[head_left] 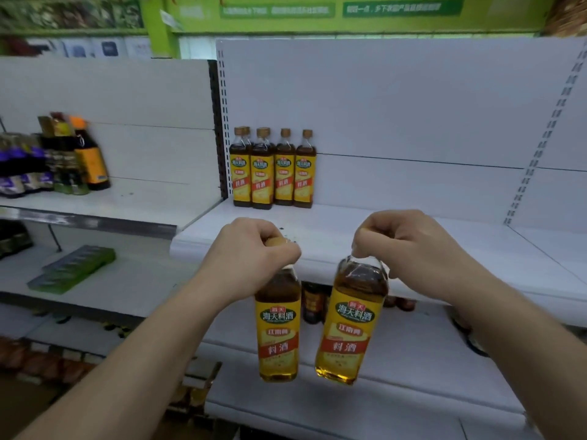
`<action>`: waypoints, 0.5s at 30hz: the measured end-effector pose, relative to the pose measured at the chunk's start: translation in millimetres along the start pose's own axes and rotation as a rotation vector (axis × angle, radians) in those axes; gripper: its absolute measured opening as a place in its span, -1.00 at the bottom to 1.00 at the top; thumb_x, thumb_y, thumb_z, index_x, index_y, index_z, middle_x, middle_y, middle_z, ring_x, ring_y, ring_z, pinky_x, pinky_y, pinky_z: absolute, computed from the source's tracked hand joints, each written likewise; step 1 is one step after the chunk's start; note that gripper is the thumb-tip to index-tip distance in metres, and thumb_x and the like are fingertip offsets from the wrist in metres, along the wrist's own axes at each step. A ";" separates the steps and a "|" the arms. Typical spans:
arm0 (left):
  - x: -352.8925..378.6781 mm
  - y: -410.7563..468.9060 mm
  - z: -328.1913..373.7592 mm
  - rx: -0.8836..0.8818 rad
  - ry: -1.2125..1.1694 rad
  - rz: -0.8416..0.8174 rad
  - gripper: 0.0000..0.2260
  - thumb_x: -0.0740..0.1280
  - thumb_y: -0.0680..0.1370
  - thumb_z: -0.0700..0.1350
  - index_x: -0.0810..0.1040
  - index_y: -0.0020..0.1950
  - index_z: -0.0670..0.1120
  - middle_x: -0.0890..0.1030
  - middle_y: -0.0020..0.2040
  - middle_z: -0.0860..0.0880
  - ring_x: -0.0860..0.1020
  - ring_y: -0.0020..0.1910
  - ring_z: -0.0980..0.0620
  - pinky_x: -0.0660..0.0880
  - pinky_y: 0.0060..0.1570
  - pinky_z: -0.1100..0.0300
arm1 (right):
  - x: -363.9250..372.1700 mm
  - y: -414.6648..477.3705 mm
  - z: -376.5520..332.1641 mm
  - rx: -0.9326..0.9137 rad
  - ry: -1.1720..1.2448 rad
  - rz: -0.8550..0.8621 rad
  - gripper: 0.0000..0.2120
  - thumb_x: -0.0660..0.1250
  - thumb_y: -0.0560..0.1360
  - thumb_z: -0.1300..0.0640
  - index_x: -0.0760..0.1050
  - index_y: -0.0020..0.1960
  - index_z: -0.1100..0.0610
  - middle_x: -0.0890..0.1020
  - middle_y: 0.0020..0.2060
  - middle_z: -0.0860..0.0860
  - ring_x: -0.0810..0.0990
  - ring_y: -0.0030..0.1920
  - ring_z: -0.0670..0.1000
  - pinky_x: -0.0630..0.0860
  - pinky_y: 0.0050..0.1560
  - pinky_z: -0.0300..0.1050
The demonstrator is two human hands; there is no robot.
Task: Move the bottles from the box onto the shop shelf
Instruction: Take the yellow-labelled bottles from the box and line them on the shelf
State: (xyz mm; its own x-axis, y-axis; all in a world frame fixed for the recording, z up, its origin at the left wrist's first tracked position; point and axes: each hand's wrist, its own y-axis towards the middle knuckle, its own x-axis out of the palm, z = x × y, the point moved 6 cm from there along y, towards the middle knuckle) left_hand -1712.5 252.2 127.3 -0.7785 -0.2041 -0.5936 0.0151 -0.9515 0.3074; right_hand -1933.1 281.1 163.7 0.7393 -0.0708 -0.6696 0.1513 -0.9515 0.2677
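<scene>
Left hand (251,249) gripped left bottle (278,328) by its cap | right hand (409,246) gripped right bottle (352,322) by its neck | both hung before shelf (397,236)

bottle row (273,168) on shelf (413,236), back left | held bottles (351,319) before shelf edge

**Fig.** Left bottle (279,331) & right bottle (349,325): amber liquid, yellow label w/ green oval, red band. Shelved bottles (273,173): same label, tan caps. Far-left bottle (90,154): dark, orange cap. Shelf (330,223): white. Boxes (73,269), wall banner (317,14): green.
</scene>
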 end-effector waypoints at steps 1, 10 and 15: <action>-0.7 7.9 3.4 0.001 0.017 0.012 -0.85 0.46 0.39 -0.01 0.67 -0.24 -0.08 0.66 -0.27 -0.01 0.62 -0.25 0.03 0.61 -0.25 0.03 | -2.8 9.6 0.1 -0.018 -0.005 -0.015 -0.87 0.37 0.46 0.00 0.66 -0.20 0.00 0.69 -0.25 -0.10 0.62 -0.26 -0.06 0.64 -0.13 0.11; -11.3 62.9 41.6 -0.007 0.041 0.070 -0.83 0.44 0.41 -0.03 0.69 -0.23 -0.14 0.66 -0.26 -0.06 0.59 -0.29 0.12 0.52 -0.26 0.13 | -38.6 84.4 -3.6 -0.183 0.026 -0.074 -0.82 0.35 0.35 -0.12 0.67 -0.20 -0.07 0.68 -0.27 0.06 0.59 -0.25 0.17 0.59 -0.18 0.30; -16.9 89.8 63.2 0.018 0.022 0.103 -0.84 0.45 0.45 -0.09 0.69 -0.31 -0.11 0.53 -0.49 0.06 0.43 -0.51 0.24 0.33 -0.38 0.25 | -55.9 118.0 -1.9 -0.220 0.071 -0.093 -0.83 0.41 0.41 -0.10 0.68 -0.22 -0.03 0.61 -0.29 0.20 0.50 -0.36 0.04 0.53 -0.27 0.14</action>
State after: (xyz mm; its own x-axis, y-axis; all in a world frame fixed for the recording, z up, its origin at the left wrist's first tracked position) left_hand -1737.7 184.8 211.9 -0.7597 -0.3053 -0.5741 0.0827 -0.9211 0.3804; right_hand -1955.4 173.3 234.1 0.7587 0.0433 -0.6500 0.3548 -0.8642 0.3567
